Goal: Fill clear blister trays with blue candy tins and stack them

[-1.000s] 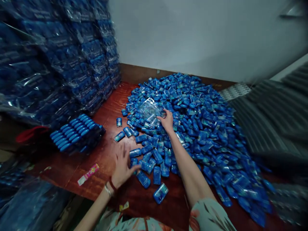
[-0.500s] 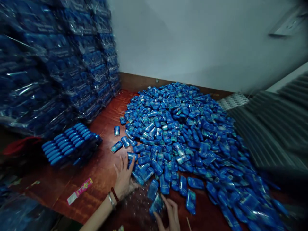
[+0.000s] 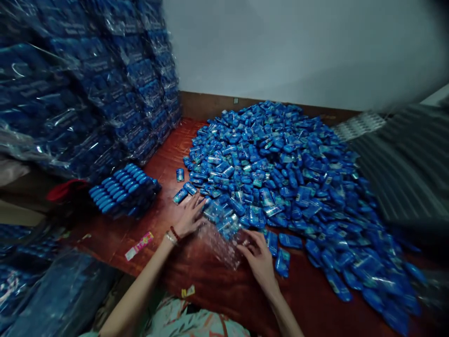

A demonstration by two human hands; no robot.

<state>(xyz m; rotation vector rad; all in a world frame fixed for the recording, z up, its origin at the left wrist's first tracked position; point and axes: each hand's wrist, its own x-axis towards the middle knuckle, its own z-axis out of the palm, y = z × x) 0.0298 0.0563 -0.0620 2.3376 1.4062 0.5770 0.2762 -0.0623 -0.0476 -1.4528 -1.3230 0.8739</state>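
Head camera looks forward-down, close over table; edges blurred, perhaps moving.

No writing can be read. The blue packets in the heap carry pale label patches, too small and blurred to make out. The pink strip on the wooden surface bears printed marks, likewise illegible.

Wrapped bundles stacked beside a pink wrapper.
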